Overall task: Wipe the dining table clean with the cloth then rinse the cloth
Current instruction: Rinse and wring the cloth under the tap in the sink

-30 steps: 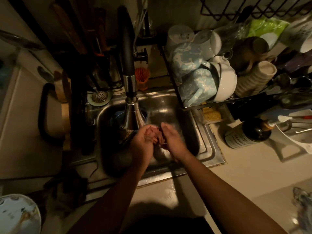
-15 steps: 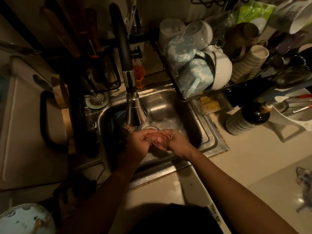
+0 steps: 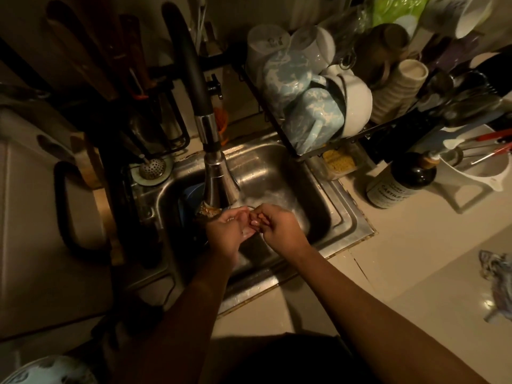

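Counter (image 3: 415,261): pale, runs around the sink and off to my right. Sink (image 3: 279,173): steel basin, set into the counter, directly below me. Dish rack (image 3: 327,112): black wire, behind the sink's right corner, packed with white and blue-patterned mugs and bowls. Faucet (image 3: 219,178): dark arched neck, steel spray head hanging over the basin's left half. Dark bottle (image 3: 401,178): pale label, stands on the counter right of the sink, in front of the rack. Cloth (image 3: 496,278): crumpled, blue-grey patterned, lies on the counter at the far right edge, well apart from the sink and from both of my hands. Strainer plug (image 3: 151,169): perforated metal, rests on the sink's back-left rim. My left hand (image 3: 230,225): over the basin, just below the spray head, palm partly up, fingers loosely curled. My right hand (image 3: 279,225): beside it, fingertips touching the left hand's fingers; whether anything is pinched between them I cannot tell.
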